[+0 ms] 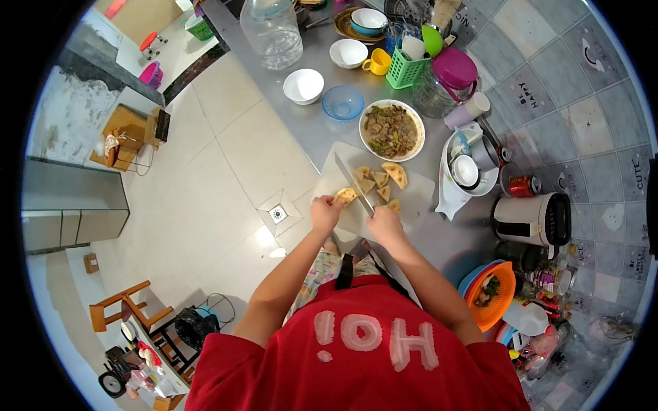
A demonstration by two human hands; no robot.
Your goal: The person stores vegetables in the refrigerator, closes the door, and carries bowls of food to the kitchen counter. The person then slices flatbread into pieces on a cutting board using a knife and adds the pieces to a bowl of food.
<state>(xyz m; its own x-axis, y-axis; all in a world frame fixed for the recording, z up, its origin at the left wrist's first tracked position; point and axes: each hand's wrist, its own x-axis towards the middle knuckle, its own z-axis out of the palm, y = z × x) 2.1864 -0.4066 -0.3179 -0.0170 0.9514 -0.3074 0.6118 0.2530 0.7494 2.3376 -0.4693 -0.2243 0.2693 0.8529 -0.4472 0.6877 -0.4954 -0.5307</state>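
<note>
My left hand (325, 212) is closed round the edge of a piece of golden flatbread (345, 196) at the left part of a pale cutting board (410, 220). In my right hand (385, 225) is the handle of a knife (352, 179), whose long blade points up and left across the board, beside the held piece. Several cut wedges (380, 179) lie to the right of the blade, with a larger half-round piece (395, 175) behind them. Just beyond the board stands a white bowl of cooked meat and vegetables (392, 130).
White bowls (303, 86) and a blue glass bowl (343, 103) stand at the back left. A green basket (407, 70), a white tray with cups (452, 195), a beige appliance (524, 219) and an orange colander (504, 298) line the right side. The counter's edge (301, 149) borders the tiled floor.
</note>
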